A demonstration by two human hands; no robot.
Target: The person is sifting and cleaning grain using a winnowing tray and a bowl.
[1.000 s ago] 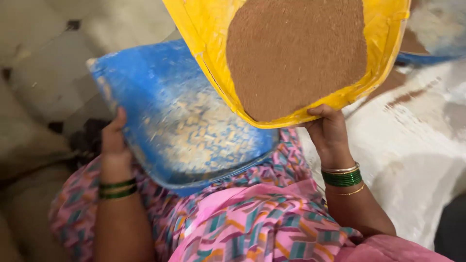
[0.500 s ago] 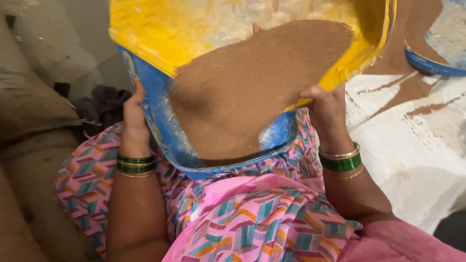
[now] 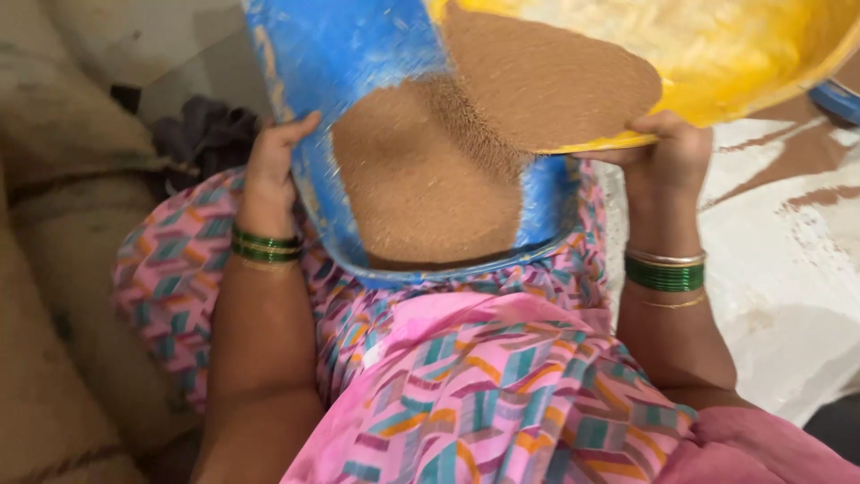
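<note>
My left hand (image 3: 271,166) grips the left rim of a blue plastic basin (image 3: 313,54) that rests tilted on my lap. My right hand (image 3: 670,154) holds the lower rim of a yellow basin (image 3: 743,54), tipped over the blue one. Brown grain (image 3: 546,85) slides off the yellow basin's edge and falls into a brown heap (image 3: 421,179) inside the blue basin. Green and gold bangles sit on both wrists. My lap is covered by pink patterned cloth (image 3: 484,376).
Burlap sacks (image 3: 63,269) are stacked along the left. A dark cloth bundle (image 3: 202,134) lies behind my left hand. A white sheet (image 3: 788,296) with streaks of brown grain covers the floor at right, and a blue rim (image 3: 838,99) shows at the right edge.
The yellow basin has tipped further and shifted up and right. More brown grain has poured into the blue basin, where the heap has grown. Both hands keep their grips.
</note>
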